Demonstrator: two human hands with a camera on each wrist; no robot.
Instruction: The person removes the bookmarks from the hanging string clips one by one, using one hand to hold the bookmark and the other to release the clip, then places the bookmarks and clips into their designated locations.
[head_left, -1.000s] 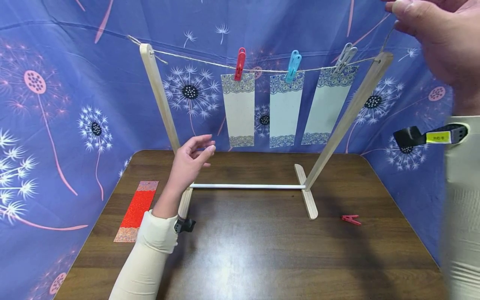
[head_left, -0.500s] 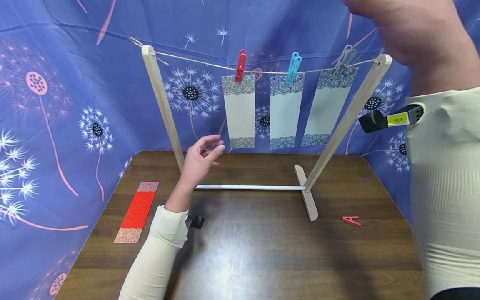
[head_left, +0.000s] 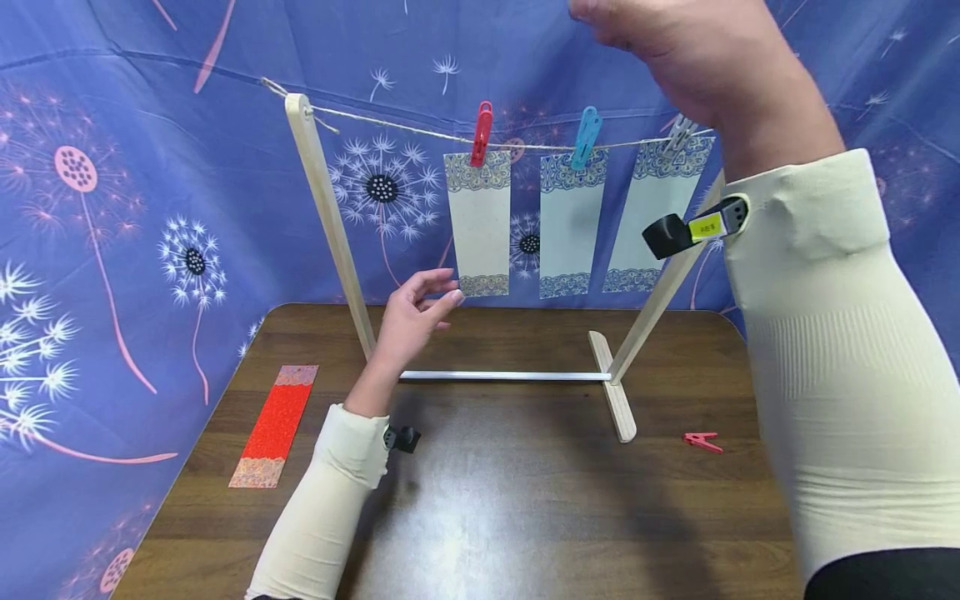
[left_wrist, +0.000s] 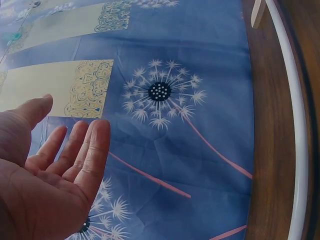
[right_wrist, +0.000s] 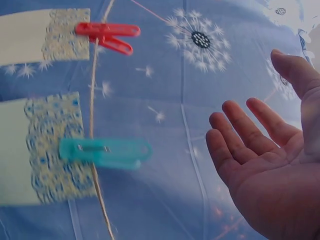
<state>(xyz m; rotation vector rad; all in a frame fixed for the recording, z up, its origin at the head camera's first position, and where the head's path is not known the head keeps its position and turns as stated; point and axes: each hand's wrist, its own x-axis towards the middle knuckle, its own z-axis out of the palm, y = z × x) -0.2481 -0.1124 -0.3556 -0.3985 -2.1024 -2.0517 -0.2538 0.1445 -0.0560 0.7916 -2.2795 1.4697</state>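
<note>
My left hand (head_left: 412, 317) hovers near the left post, just off the lower corner of the leftmost hanging card (head_left: 480, 225). Its fingers are loosely bent and hold nothing, as the left wrist view shows. High at the upper right, my right hand (head_left: 690, 50) is partly cut off by the frame edge; in the right wrist view its fingers (right_wrist: 245, 127) spread with nothing in them. Three patterned cards hang from a string (head_left: 390, 122) by a red clothespin (head_left: 482, 133), a blue clothespin (head_left: 587, 137) and a grey clothespin (head_left: 678, 137), which my right hand partly overlaps.
A wooden stand with a left post (head_left: 326, 208), a right post (head_left: 660, 300) and a white crossbar (head_left: 502, 376) is on the brown table (head_left: 525, 500). A red card (head_left: 277, 425) lies at left, a pink-red clothespin (head_left: 702, 442) at right. Patterned blue cloth (head_left: 112, 275) stands behind.
My right hand has swept left from the far upper right, now covering the top of the right post. My left hand has drifted slightly right toward the leftmost card. Cards and clothespins stay put.
</note>
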